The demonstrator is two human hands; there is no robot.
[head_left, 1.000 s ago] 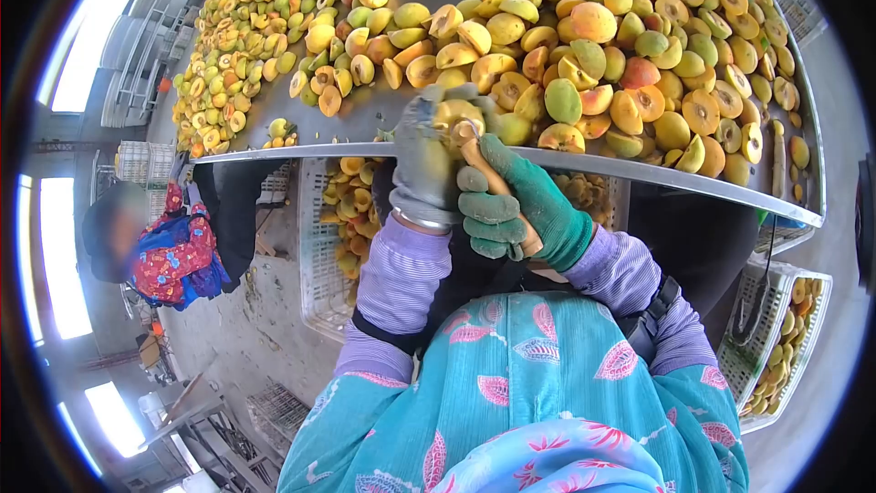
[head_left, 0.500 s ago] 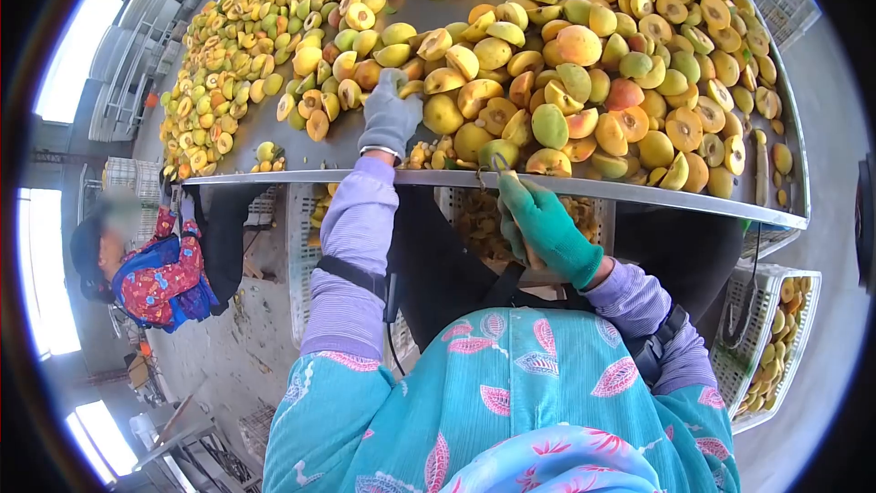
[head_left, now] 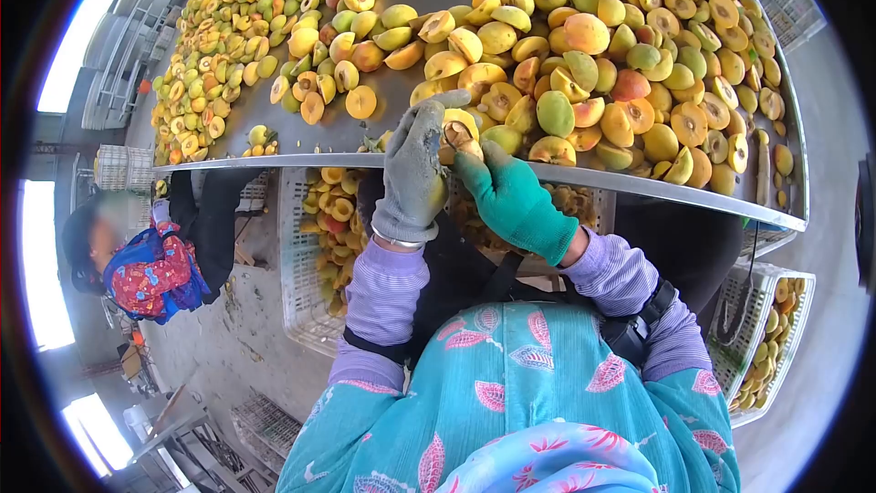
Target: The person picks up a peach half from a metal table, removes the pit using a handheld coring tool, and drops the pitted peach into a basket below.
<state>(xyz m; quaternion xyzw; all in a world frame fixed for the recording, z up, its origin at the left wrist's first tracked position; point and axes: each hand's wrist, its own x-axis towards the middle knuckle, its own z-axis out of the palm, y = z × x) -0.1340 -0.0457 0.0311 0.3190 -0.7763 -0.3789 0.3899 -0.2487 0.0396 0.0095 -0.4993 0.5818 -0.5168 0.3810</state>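
Observation:
My left hand (head_left: 412,169), in a grey glove, is closed around a yellow peach half (head_left: 465,119) at the table's near edge, its cut face and brown pit hollow turned toward the other hand. Against that peach half works my right hand (head_left: 518,205), in a green glove, with its fingers curled. It grips a pitting knife, whose wooden handle and looped blade are mostly hidden by the fingers now. Many peach halves (head_left: 552,114) lie heaped on the metal table just beyond both hands.
The metal table (head_left: 310,137) has a raised front rim. Beneath it stand a white crate (head_left: 297,288) of peach halves and another holding brown scraps (head_left: 579,205). At the right is a crate (head_left: 789,347) of fruit pieces. Another person (head_left: 151,269) sits at the left.
My left hand has come back from the pile toward me with a peach half. My right hand has moved left and up to meet it, bringing the pitting knife to the fruit.

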